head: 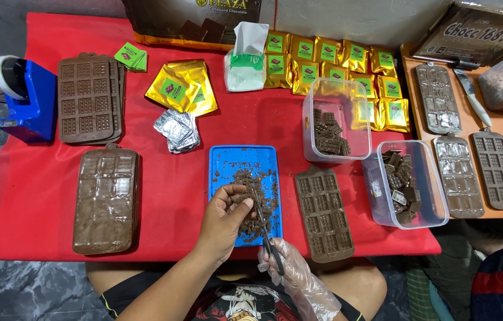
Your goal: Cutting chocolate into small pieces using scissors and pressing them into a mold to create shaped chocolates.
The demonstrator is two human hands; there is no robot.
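My left hand (223,219) is bare and pinches a small brown chocolate piece (245,197) over the blue tray (223,159). My right hand (290,270), in a clear plastic glove, grips a pair of scissors (265,229) whose blades point up at the chocolate piece. Brown chocolate trimmings (258,211) lie scattered on the tray below both hands.
On the red cloth (168,178) lie brown silicone moulds (106,200) (324,213) (88,98), two clear tubs of chocolate pieces (336,120) (407,184), gold pouches (183,87), foil wrappers (177,129) and a blue tape dispenser (25,98). More moulds (457,176) sit on an orange board at right.
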